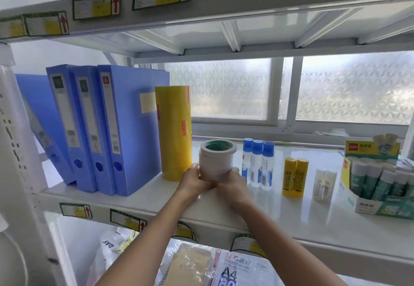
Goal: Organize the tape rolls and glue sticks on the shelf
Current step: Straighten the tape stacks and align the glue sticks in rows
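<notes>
Left hand and right hand grasp a tape stack at frame centre. Glue sticks stand at centre right.

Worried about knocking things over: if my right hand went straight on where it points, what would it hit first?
The right hand holds the white tape stack; beyond it, probably the yellow tape roll, depth unclear.

White tape stack; yellow tape rolls; blue binders.
</notes>
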Available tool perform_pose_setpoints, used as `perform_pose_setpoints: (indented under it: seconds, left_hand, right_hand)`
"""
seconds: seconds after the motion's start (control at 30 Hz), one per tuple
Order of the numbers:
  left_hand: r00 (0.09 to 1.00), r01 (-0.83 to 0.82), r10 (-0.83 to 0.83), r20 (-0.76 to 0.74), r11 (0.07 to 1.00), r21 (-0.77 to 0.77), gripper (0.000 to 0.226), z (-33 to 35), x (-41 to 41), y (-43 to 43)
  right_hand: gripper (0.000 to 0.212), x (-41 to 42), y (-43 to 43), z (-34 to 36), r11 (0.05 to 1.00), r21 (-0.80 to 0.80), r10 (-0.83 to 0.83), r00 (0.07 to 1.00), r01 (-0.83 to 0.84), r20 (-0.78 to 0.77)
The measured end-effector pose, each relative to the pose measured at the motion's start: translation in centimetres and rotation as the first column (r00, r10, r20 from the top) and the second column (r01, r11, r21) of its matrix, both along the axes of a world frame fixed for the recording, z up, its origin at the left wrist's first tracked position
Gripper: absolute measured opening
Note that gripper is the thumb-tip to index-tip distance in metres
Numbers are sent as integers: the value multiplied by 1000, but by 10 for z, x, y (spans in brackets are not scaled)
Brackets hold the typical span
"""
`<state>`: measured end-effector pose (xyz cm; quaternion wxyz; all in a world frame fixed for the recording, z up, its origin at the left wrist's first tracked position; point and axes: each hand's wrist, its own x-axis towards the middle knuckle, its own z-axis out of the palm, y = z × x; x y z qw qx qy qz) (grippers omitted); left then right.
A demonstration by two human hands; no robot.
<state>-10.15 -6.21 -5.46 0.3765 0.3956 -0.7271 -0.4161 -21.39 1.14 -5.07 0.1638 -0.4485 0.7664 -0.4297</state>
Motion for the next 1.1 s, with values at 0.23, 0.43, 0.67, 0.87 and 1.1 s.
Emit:
perform_pose_setpoints:
  seconds: [0.23,0.43,0.67,0.87,1.1]
  left_hand:
    - [995,-35,42,86,996,-79,87,0,1,2]
    - [973,-49,89,211,982,-184,54,-1,-1,1]
    - [991,-50,65,118,990,-128,58,-3,-5,-1]
    - [996,-51,59,73,993,-107,62,-6,-3,-7]
    - [996,-78,80,26,994,-81,67,-6,-4,-7]
  right_hand:
    - [37,-4,-5,-5,1000,-14,6,1000,-6,-27]
    - [46,-6,-2,-5,997,-66,37,998,-40,-49]
    - [64,-1,-5,-6,999,-36,4,992,-8,-128]
    - [73,2,-12,-8,999,-30,-33,987,29,-159]
    - [56,0,-14,-8,998,-48,-54,986,46,-159]
